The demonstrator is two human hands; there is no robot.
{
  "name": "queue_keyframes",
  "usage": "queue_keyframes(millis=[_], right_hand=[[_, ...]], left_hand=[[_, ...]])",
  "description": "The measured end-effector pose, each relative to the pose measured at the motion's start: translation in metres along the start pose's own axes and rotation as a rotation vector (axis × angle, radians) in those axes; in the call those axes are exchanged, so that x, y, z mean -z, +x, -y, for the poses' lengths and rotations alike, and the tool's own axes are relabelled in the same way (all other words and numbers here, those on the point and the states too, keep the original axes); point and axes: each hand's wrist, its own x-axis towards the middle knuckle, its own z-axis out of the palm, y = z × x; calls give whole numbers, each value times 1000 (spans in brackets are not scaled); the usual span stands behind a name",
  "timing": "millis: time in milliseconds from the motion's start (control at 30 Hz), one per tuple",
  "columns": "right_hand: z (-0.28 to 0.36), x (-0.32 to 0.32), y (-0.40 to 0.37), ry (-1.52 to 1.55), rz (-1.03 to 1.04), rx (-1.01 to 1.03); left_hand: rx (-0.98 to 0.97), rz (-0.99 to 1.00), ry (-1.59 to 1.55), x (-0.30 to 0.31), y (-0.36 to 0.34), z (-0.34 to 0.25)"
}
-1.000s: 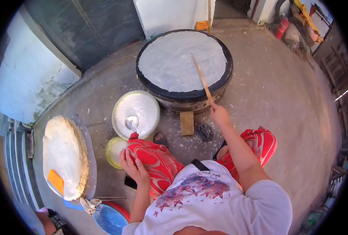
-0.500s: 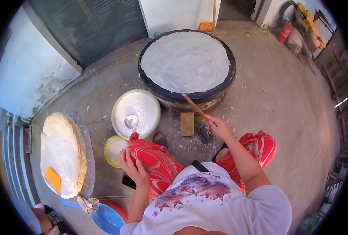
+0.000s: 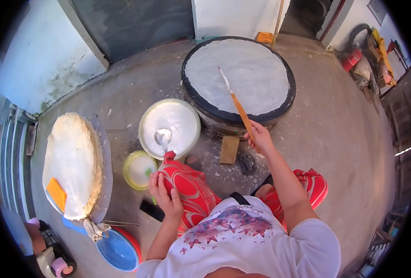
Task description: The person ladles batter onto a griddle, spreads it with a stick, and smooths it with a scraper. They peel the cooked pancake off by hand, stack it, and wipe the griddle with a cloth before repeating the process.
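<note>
Wooden spatula (image 3: 237, 107) slants over the griddle (image 3: 190, 92), your right hand (image 3: 259, 136) fisted round its handle; left hand (image 3: 165, 194) lies slack on your knee (image 3: 184, 180). Batter basin (image 3: 141, 127) sits beside the griddle. Spatula's white-coated tip is hard to pick out.

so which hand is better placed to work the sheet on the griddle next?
Right. The right hand grips the stick, its tip over the sheet on the griddle; the left hand rests on the knee, away from it.
</note>
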Motion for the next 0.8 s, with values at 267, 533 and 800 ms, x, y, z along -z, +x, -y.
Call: queue_keyframes(millis=[267, 533, 800], right_hand=[[38, -17, 23, 116, -10, 50], [35, -22, 96, -13, -90, 4], [63, -41, 171, -170, -144, -42]], left_hand=[[125, -20, -162, 5, 3, 2], [102, 31, -115, 3, 5, 5], [114, 56, -123, 2, 10, 1]])
